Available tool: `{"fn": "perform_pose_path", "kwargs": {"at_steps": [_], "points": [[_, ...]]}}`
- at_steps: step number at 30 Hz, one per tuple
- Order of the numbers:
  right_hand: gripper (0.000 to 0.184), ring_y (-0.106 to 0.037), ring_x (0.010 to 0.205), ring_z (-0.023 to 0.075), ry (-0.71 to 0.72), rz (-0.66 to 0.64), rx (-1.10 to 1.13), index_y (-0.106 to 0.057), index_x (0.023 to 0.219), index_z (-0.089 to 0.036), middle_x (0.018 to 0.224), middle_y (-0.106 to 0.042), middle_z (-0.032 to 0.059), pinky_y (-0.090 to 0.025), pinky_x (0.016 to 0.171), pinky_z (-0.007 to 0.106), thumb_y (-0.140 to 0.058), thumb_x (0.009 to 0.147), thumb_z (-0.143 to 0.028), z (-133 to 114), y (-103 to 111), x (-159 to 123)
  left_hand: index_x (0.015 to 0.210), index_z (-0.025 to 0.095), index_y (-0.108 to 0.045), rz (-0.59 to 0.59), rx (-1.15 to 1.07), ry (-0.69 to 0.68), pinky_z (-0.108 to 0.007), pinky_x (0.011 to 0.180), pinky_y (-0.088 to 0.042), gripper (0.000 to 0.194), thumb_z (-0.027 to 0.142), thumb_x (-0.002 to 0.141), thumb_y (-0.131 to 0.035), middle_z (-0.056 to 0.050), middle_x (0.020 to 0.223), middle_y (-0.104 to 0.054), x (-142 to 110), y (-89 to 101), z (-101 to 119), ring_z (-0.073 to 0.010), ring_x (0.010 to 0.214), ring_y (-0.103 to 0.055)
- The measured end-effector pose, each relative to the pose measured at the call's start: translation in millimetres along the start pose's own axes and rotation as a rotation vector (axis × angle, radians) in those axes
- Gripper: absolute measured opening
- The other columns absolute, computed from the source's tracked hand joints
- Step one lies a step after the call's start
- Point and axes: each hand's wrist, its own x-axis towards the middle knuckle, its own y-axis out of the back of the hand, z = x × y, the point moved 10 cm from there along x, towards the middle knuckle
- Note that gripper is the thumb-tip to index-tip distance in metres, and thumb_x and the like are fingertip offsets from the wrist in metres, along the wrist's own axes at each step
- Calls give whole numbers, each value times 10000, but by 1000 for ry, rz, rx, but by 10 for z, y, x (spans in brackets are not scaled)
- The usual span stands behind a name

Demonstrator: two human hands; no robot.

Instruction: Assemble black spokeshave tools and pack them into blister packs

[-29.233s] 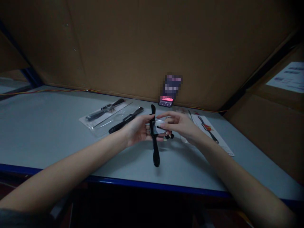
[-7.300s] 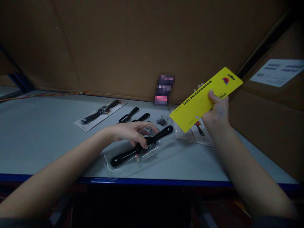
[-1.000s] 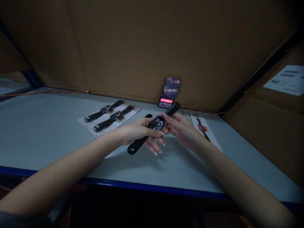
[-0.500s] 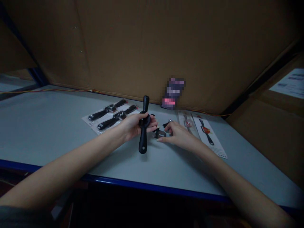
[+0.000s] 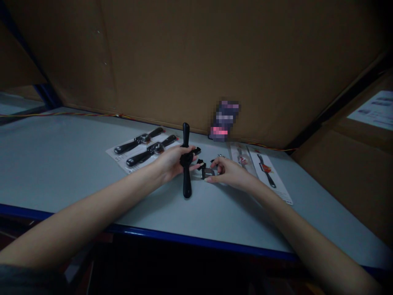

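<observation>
I note first the risk at the flat metal piece (image 5: 209, 173); if my right thumb meets its edge off-centre, the piece could skid across the table (image 5: 172, 217) or nip the skin, should that edge be sharp, which I cannot tell; a careless sweep of the same fingers could also scatter the small black part (image 5: 201, 164) just beside it. The black two-handled tool (image 5: 187, 186) is held only around its middle, both ends free; a loose thumb could let it swivel or drop.

As to grip: my left hand (image 5: 172, 164) is closed on the middle of that tool, above the table, one handle pointing away from me and the other towards me; the outer fingers are partly extended towards the small black part. My right hand (image 5: 235, 173) is low over the table, thumb and forefinger spread apart about the flat metal piece; the thumb appears to reach its near edge; whether the fingers press on it, I cannot tell. Two packaged tools (image 5: 143, 157) lie to the left; a printed card (image 5: 281, 188) lies to the right.
</observation>
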Motion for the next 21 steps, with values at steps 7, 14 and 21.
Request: {"fn": "perform_pose_path", "kwargs": {"at_steps": [7, 14, 21], "points": [[471, -454, 623, 117, -80, -80, 108, -530, 857, -171, 726, -491, -16, -347, 544, 251, -821, 513, -310, 125, -73, 46, 898, 84, -605, -35, 7, 24, -406, 847, -527, 120, 54, 797, -547, -65, 808, -566, 6, -21, -39, -141, 755, -571], [279, -479, 534, 101, -17, -162, 289, -535, 715, -183, 655, -523, -13, -343, 465, 241, -761, 578, -272, -64, -48, -32, 907, 88, -578, -74, -4, 47, -385, 813, -541, 109, 118, 816, -525, -80, 788, -580, 28, -40, -77, -169, 774, -608], [369, -484, 466, 87, 18, 182, 634, -623, 926, -166, 625, -570, -18, -376, 442, 246, -743, 639, -364, -219, 437, -107, 949, 101, -564, -97, -3, 81, -346, 751, -556, 178, 204, 899, -428, -70, 764, -581, 7, -84, -158, -170, 749, -628]]}}
